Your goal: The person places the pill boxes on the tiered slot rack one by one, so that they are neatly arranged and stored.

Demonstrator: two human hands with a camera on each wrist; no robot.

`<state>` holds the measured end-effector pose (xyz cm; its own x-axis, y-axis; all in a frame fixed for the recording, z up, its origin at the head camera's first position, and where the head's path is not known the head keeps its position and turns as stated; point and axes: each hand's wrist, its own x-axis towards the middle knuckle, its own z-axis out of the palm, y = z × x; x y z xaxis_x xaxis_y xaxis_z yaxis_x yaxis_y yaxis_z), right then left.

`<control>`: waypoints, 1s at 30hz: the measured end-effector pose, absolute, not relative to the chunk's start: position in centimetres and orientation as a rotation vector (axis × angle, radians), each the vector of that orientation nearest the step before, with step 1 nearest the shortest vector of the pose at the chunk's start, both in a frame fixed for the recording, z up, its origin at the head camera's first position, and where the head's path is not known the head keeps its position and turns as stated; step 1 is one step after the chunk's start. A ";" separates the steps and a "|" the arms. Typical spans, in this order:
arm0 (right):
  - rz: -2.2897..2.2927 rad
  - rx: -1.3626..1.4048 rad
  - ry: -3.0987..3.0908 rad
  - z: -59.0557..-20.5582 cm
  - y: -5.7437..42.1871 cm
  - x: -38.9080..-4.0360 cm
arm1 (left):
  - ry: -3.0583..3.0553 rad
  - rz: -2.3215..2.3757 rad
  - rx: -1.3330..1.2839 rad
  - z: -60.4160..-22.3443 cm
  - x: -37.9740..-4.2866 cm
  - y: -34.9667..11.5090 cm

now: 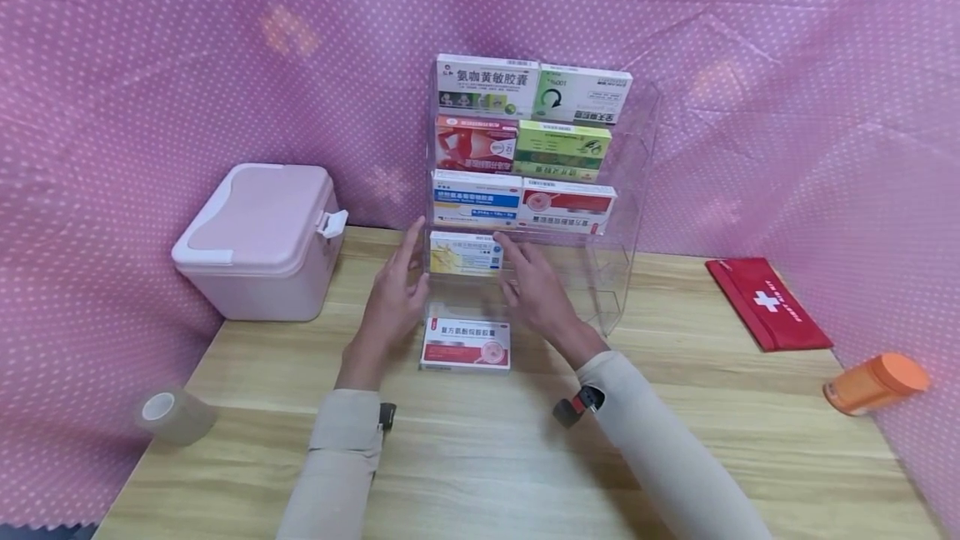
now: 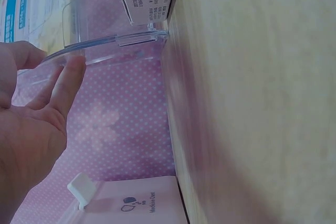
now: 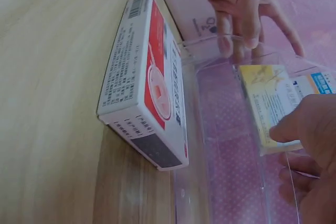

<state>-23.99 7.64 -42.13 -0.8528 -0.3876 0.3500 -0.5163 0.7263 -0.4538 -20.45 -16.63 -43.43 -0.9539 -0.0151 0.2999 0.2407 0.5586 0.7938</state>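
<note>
A clear tiered rack (image 1: 637, 190) holds medicine boxes in rows. My left hand (image 1: 390, 294) is at its left side; in the left wrist view the thumb and fingers pinch the clear side panel (image 2: 105, 40) between them. My right hand (image 1: 536, 290) is at the right end of a yellow-and-white medicine box (image 1: 465, 255) in the row below the filled ones. Its thumb (image 3: 286, 129) lies on the box's face, while an index finger reaches the upper right corner. A red-and-white medicine box (image 1: 467, 344) stands in front, at the rack's lowest part.
At the left sits a pink medicine chest (image 1: 255, 240) with a white latch, and a tape roll (image 1: 176, 417) nearer the front. To the right lie a red first aid pouch (image 1: 768, 304) and an orange bottle (image 1: 873, 383). A pink dotted cloth (image 1: 750, 148) hangs behind the wooden table (image 1: 480, 457).
</note>
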 end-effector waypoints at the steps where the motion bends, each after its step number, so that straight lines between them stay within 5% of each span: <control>1: 0.797 0.730 -2.715 -42.2 7.8 -23.9 | -2.521 -1.346 -0.189 -43.4 -20.5 -16.7; 19: 0.761 0.870 -2.811 -45.5 10.2 -18.6 | -2.518 -1.345 -0.207 -43.1 -20.8 -16.6; 30: 1.022 0.722 -2.997 -47.2 10.5 -18.3 | -2.521 -1.349 -0.193 -43.5 -20.6 -16.7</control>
<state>-18.29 10.46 -47.24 -0.8959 -0.4423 0.0413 -0.3754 0.7042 -0.6027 -20.61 -16.68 -43.53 -0.9534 -0.0120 0.3013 0.2440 0.5562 0.7944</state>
